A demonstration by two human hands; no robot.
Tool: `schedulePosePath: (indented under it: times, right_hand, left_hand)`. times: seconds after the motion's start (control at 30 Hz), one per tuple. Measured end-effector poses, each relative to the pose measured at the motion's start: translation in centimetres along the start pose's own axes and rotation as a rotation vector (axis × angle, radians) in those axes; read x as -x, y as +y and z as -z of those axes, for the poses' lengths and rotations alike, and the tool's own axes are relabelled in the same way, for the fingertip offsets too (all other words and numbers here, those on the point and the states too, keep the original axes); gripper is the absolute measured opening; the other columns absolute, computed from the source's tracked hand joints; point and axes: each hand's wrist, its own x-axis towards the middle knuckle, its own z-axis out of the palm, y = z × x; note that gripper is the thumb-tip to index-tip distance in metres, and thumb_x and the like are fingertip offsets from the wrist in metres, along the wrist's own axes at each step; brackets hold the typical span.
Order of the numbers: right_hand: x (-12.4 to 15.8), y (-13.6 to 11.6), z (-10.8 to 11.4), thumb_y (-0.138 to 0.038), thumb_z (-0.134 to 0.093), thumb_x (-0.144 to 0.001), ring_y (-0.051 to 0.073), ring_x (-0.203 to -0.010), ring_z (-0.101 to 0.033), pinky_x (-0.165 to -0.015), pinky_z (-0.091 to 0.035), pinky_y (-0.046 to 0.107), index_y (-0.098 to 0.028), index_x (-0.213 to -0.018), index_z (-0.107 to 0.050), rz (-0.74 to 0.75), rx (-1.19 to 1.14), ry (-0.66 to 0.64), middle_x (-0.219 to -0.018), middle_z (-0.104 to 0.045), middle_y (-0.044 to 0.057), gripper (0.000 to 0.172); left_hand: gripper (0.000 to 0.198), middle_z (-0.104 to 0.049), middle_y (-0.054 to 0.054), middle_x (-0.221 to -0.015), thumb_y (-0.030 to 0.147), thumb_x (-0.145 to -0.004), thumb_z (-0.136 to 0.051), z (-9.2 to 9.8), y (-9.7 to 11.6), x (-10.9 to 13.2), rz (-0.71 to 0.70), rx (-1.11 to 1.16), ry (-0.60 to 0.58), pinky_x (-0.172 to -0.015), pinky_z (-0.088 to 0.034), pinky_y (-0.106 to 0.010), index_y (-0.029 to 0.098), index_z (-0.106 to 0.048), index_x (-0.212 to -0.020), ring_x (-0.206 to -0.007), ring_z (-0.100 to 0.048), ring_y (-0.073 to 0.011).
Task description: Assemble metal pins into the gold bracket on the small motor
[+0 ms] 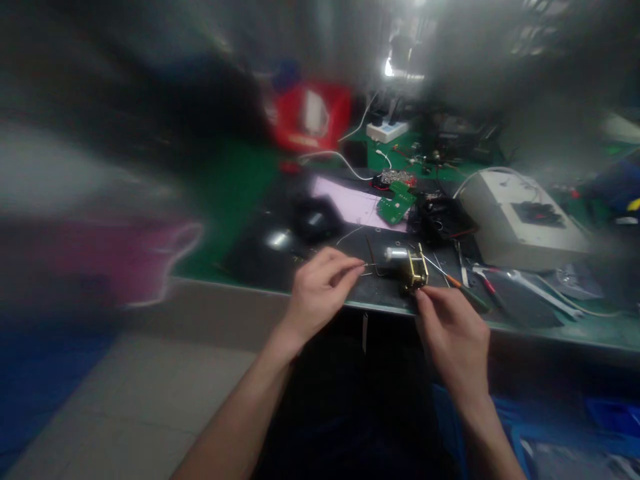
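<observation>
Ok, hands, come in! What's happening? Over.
Left hand: pinching small thin piece. Right hand: pinching brass-coloured mechanism by near end. Screwdriver close by, maybe in the way.

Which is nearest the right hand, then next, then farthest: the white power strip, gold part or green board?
1. Gold part: at the right hand's fingertips.
2. Green board: farther back, leftward.
3. White power strip: behind the green board.

Free strip on surface (pixel 213 243), ctr-left of frame, past L hand (pixel 323 283). R hand (pixel 457 327) side tight: brass unit (pixel 417 267) at fingertips; screwdriver (pixel 454 281) + box (pixel 520 227) block ctr-right, boards (pixel 393 208) upper ctr.
</observation>
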Motion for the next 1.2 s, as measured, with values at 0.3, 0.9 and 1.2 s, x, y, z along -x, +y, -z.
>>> schedulePosePath:
  times: [0.3,0.9,1.2]
  right_hand:
    - [0.1,-0.5,-0.6,-0.028,-0.068,-0.100,0.014,-0.087,-0.066,-0.083,-0.051,0.028,-0.022,-0.104,-0.072,0.043,-0.020,0.023,-0.099,-0.070,0.000,0.008]
    - [0.4,-0.1,-1.1,-0.025,-0.065,-0.102,0.018,-0.090,-0.067,-0.082,-0.053,0.033,-0.022,-0.108,-0.075,0.012,-0.175,0.042,-0.102,-0.072,0.004,0.013]
    - [2.7,-1.6,2.6,-0.022,-0.069,-0.099,0.012,-0.086,-0.066,-0.075,-0.054,0.024,-0.026,-0.110,-0.074,0.004,-0.388,-0.055,-0.100,-0.071,-0.001,0.012]
  left_hand:
    - [0.007,-0.069,-0.002,-0.095,0.019,-0.095,-0.071,0.2,-0.2,-0.1,0.006,-0.008,0.020,-0.061,-0.044,-0.024,0.018,-0.076,-0.100,-0.069,-0.056,-0.0080]
    - [0.004,-0.070,0.000,-0.093,0.019,-0.092,-0.074,-0.3,0.5,-0.4,0.020,-0.159,0.001,-0.063,-0.044,-0.024,0.019,-0.074,-0.096,-0.071,-0.058,-0.0095]
    - [0.030,-0.071,-0.003,-0.099,0.005,-0.088,-0.073,-2.2,7.3,5.1,-0.167,-0.107,-0.164,-0.079,-0.058,-0.026,0.022,-0.073,-0.113,-0.089,-0.068,-0.0133]
